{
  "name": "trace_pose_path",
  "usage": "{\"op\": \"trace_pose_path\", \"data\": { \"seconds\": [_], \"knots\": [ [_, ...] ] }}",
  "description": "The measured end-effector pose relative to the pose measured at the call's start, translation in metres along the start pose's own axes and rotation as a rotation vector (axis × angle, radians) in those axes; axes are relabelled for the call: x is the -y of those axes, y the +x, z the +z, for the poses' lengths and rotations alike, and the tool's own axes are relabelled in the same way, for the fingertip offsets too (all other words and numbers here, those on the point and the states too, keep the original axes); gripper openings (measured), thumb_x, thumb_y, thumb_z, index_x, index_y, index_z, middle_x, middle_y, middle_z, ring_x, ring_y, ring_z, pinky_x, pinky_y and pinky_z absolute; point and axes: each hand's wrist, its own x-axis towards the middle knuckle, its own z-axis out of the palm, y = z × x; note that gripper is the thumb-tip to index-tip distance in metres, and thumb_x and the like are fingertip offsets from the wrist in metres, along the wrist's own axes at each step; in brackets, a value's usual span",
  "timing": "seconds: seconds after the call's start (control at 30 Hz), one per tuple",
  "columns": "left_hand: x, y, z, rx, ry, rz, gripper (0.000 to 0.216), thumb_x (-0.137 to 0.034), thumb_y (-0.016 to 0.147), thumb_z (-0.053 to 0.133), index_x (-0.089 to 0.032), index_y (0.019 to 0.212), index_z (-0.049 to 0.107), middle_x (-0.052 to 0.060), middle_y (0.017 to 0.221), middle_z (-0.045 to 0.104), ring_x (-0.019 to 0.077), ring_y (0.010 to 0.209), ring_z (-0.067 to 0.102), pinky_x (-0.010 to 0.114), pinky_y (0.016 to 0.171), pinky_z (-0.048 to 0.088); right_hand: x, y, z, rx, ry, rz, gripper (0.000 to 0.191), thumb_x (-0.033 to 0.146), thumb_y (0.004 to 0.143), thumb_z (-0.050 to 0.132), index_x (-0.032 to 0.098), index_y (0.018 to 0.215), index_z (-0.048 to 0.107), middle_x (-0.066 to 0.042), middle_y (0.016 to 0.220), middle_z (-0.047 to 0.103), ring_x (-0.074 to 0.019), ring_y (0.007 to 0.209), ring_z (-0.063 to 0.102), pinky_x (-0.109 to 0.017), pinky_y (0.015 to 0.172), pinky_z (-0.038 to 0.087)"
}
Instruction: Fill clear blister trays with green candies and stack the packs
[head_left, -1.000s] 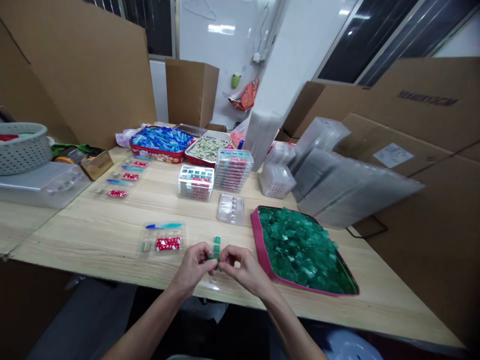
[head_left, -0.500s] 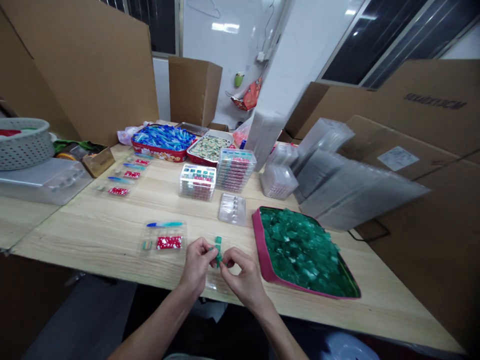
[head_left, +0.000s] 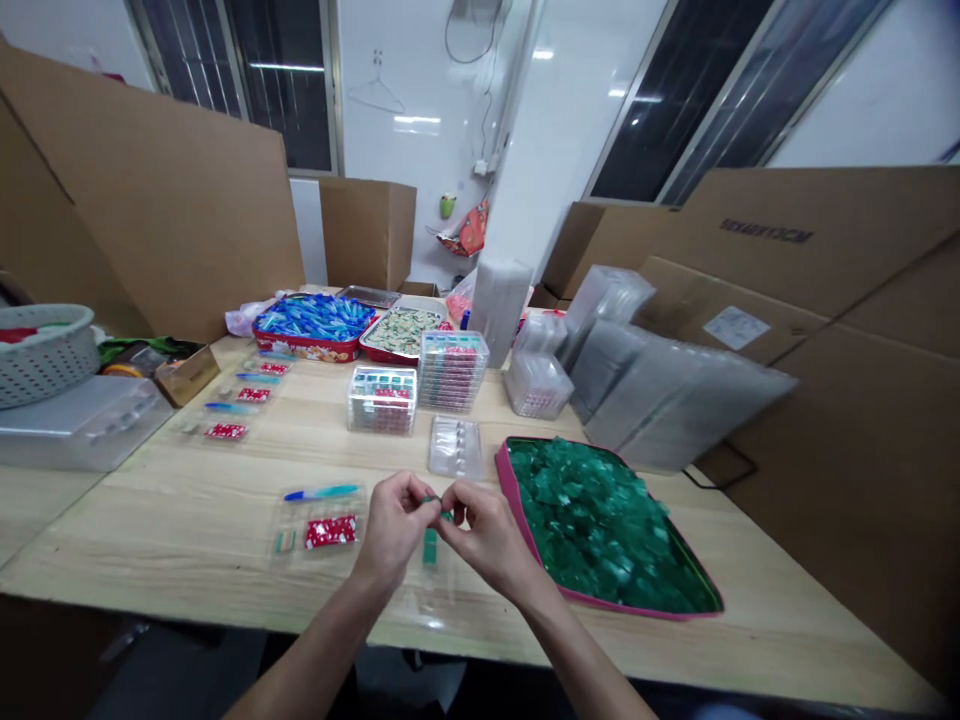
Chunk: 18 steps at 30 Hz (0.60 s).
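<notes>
My left hand [head_left: 397, 522] and my right hand [head_left: 484, 528] meet over the table's front part, thumbs and forefingers pinched. Between their fingertips is a small green plastic packet [head_left: 447, 516], mostly hidden by the fingers. Just beneath lie green packets [head_left: 430, 547] in a clear plastic tray [head_left: 427, 603], partly covered by my hands. Left of my left hand rests another clear tray [head_left: 345, 508] with a blue pen [head_left: 321, 493], a red patterned packet [head_left: 330, 531] and a small striped piece [head_left: 285, 541]. A pink-rimmed tin [head_left: 512, 488] heaped with green packets [head_left: 592, 520] stands right of my right hand.
Behind my hands sit an unfilled clear tray [head_left: 455, 447] and stacks of filled trays [head_left: 381, 400]. Tins of blue pens [head_left: 315, 318] and small pale pieces [head_left: 402, 331] stand farther back. Clear plastic stacks [head_left: 637, 390] and cardboard [head_left: 840, 400] bound the right side.
My hands have lifted slightly off the clear tray, with the small green packet between the fingertips. The camera view has tilted up and shifted to the right.
</notes>
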Motion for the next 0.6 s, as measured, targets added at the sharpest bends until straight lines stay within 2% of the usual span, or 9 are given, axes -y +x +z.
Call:
{"op": "trace_pose_path", "data": {
  "seconds": [0.2, 0.37, 0.47, 0.6],
  "knots": [
    [0.004, 0.001, 0.007, -0.145, -0.145, -0.04, 0.015, -0.015, 0.05, 0.067, -0.016, 0.048, 0.052, -0.003, 0.052, 0.056, 0.0105, 0.052, 0.051, 0.022, 0.051, 0.04, 0.008, 0.0, 0.003, -0.038, -0.109, -0.038, 0.018, 0.01, 0.072, 0.055, 0.02, 0.059, 0.048, 0.002, 0.056, 0.053, -0.0108, 0.051, 0.047, -0.022, 0.05, 0.032],
    [0.002, 0.006, 0.012, -0.157, -0.35, -0.1, 0.02, -0.015, 0.049, 0.07, -0.016, 0.049, 0.05, -0.003, 0.055, 0.059, 0.0096, 0.051, 0.052, 0.022, 0.052, 0.04, 0.011, -0.001, 0.001, -0.144, -0.099, -0.095, 0.018, 0.011, 0.075, 0.054, 0.02, 0.06, 0.05, 0.002, 0.056, 0.051, -0.0113, 0.052, 0.048, -0.023, 0.051, 0.032],
    [0.001, 0.01, 0.011, -0.151, -0.433, -0.149, 0.023, -0.014, 0.047, 0.071, -0.016, 0.05, 0.049, -0.002, 0.054, 0.06, 0.0092, 0.051, 0.052, 0.021, 0.051, 0.04, 0.012, -0.001, 0.0, -0.164, -0.002, -0.039, 0.018, 0.014, 0.075, 0.056, 0.019, 0.059, 0.05, 0.003, 0.055, 0.05, -0.0107, 0.05, 0.046, -0.022, 0.05, 0.032],
    [0.004, 0.013, 0.009, -0.151, -0.478, -0.177, 0.026, -0.014, 0.045, 0.073, -0.016, 0.049, 0.047, -0.003, 0.051, 0.058, 0.008, 0.05, 0.051, 0.02, 0.051, 0.038, 0.009, -0.003, 0.004, -0.157, 0.241, 0.145, 0.019, 0.02, 0.074, 0.06, 0.018, 0.057, 0.051, 0.004, 0.051, 0.048, -0.0096, 0.047, 0.043, -0.021, 0.045, 0.032]
  ]
}}
